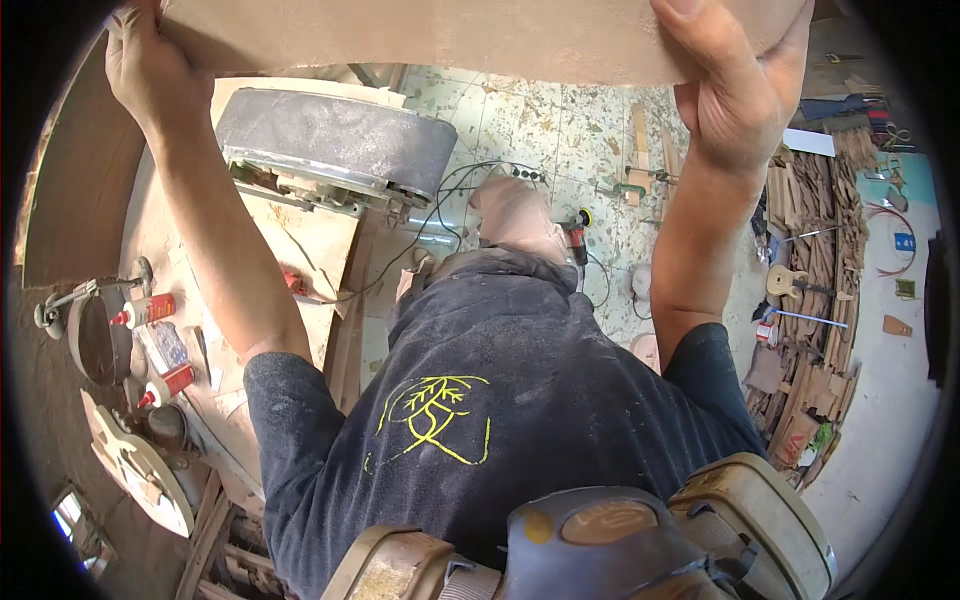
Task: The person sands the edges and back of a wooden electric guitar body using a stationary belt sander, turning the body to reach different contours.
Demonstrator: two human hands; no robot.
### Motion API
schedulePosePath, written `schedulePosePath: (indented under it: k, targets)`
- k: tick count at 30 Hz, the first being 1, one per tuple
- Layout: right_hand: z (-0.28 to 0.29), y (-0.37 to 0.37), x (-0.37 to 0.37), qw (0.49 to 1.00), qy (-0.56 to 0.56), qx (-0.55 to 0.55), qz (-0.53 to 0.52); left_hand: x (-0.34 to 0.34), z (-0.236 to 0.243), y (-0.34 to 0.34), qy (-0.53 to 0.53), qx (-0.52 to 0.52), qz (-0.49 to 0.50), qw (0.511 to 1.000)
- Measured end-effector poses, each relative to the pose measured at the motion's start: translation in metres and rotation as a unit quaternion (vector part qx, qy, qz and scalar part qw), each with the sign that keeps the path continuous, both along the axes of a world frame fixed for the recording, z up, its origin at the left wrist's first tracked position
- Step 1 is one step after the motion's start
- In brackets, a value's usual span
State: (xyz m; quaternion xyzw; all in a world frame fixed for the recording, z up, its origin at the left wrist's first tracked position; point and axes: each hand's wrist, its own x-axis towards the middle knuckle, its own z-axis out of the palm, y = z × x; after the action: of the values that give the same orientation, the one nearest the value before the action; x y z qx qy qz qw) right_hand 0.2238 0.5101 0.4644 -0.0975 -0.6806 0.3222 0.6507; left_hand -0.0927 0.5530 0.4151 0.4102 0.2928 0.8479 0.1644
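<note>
Raised at the top edge of the view, a wide, flat tan-brown sheet [430, 40] spans between my hands; its upper part is cut off, and whether it is wood or another material I cannot tell. My left hand [155, 80] is closed on its left end, the fingertips partly out of view. At the other end my right hand [740, 90] grips it, thumb on the face towards me and the other fingers mostly hidden. Below the sheet, near my left forearm, a belt sander [335, 140] with a wide grey belt lies on a pale board.
Red-and-white bottles [150, 310] and a pale guitar-shaped piece [140, 465] are at the left. A dark cable [400, 255] runs towards a power strip [520, 172]. A red-and-black power tool [578, 238] stands near my leg. Wood offcuts [815, 200] are piled along the right wall.
</note>
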Motion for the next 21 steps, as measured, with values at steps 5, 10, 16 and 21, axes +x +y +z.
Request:
schedulePosePath:
  k: [5, 10, 16, 21]
  targets:
    - [0.003, -0.003, -0.016, 0.999, 0.033, -0.009, -0.018, -0.007, 0.000, 0.008, 0.014, 0.021, -0.018, 1.000]
    - [-0.001, 0.007, 0.002, 0.997, -0.022, -0.009, -0.074, -0.010, 0.005, 0.014, 0.038, 0.049, -0.054, 0.997]
    - [-0.009, 0.025, 0.023, 0.993, -0.067, -0.046, -0.091, -0.016, -0.001, 0.023, 0.103, 0.052, -0.020, 0.993]
    - [-0.021, 0.023, -0.007, 0.973, -0.192, -0.117, -0.047, -0.065, -0.030, 0.013, 0.183, -0.025, 0.058, 0.981]
